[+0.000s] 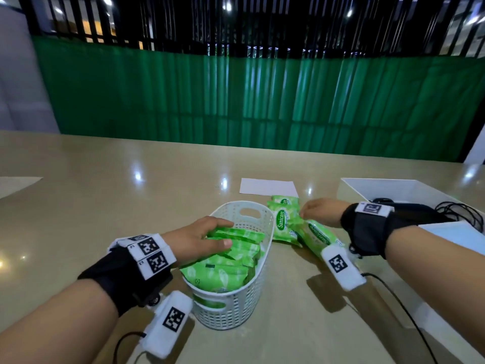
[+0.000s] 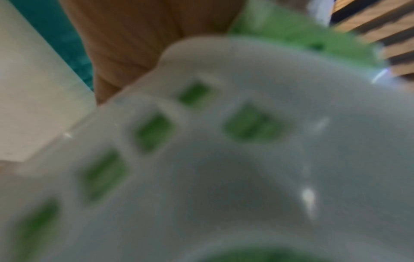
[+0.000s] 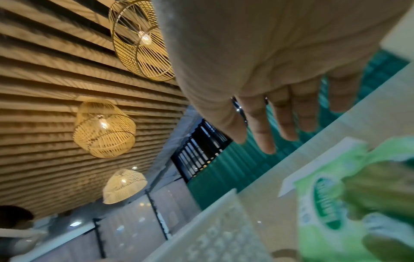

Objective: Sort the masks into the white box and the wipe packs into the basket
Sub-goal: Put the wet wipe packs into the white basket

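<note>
Now my right hand [image 1: 321,212] is the nearer one to the loose wipe packs [image 1: 284,219], just right of the basket [image 1: 236,306].
Their long axes run near-to-far; its fingers hang spread, holding nothing, which only the right wrist view shows. My left hand [image 1: 199,239] presses flat on basket packs; masks unseen.

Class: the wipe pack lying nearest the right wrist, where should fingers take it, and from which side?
Grip the wipe pack across its narrow width at mid-length, from above. It lies flat and long on the table, clear of the basket.
</note>
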A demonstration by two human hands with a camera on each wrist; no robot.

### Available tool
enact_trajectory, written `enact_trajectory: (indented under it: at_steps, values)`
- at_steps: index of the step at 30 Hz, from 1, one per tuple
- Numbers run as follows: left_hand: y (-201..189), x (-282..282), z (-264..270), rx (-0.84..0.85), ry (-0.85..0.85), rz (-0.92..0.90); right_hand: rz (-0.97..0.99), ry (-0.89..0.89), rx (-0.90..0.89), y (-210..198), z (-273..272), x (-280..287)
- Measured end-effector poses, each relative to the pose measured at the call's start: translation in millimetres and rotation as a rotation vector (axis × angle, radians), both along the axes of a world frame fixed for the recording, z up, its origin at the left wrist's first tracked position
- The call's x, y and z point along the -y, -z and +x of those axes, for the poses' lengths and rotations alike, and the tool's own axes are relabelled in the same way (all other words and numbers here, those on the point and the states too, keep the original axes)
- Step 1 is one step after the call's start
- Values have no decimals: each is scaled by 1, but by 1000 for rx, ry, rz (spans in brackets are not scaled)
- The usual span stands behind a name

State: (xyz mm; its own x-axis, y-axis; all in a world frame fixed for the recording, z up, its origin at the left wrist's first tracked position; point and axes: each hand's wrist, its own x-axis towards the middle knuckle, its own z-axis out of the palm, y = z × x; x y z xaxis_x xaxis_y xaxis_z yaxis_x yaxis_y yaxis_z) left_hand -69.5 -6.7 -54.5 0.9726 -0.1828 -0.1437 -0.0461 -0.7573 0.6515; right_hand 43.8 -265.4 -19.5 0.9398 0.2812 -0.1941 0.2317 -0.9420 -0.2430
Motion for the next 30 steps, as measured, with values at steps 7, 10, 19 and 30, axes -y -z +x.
enact_trajectory:
  at_steps: [7, 10, 19, 30]
  values:
    - [4, 6, 1, 58, -2, 14, -255, 143, -93, 44, 14, 19]
    - [6, 5, 0, 63, -13, 6, -271, 208, -106, 66, 25, 17]
    - [10, 3, 2, 56, -20, 16, -409, 310, 15, 86, 47, 21]
    - [12, 1, 4, 56, -12, 21, 960, 334, 72, 3, 0, 2]
